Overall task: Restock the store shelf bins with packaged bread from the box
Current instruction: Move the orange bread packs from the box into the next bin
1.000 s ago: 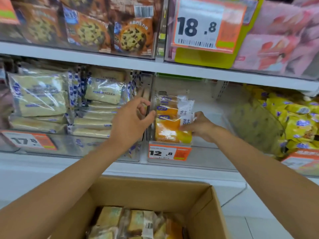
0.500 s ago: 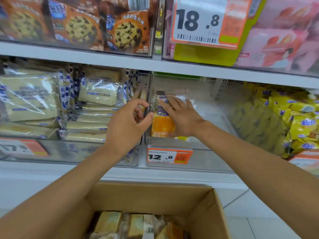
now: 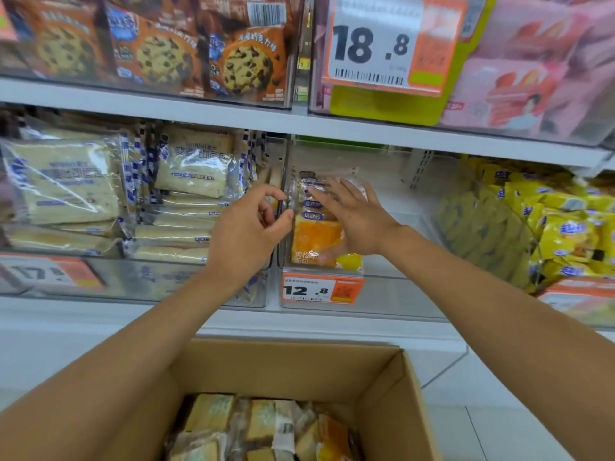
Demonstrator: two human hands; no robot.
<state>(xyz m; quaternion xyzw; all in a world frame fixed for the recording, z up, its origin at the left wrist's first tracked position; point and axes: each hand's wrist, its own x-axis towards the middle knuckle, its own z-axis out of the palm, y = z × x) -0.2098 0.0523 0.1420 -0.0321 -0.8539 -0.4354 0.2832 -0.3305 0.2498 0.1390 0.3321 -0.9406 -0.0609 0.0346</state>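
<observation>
Compared with a second ago, the right hand isn't gripping the side of the bread pack anymore. It's flat against the front now, fingers straight and spread, pressing it. That pack stands upright at the left end of the clear bin, near the shelf's front edge, right behind the 12.8 price tag. Left hand is curled up by the bin's left wall, thumb at the wrapper edge, but honestly can't tell if it's pinching anything. Cardboard box sits below the shelf with more packaged bread inside.
</observation>
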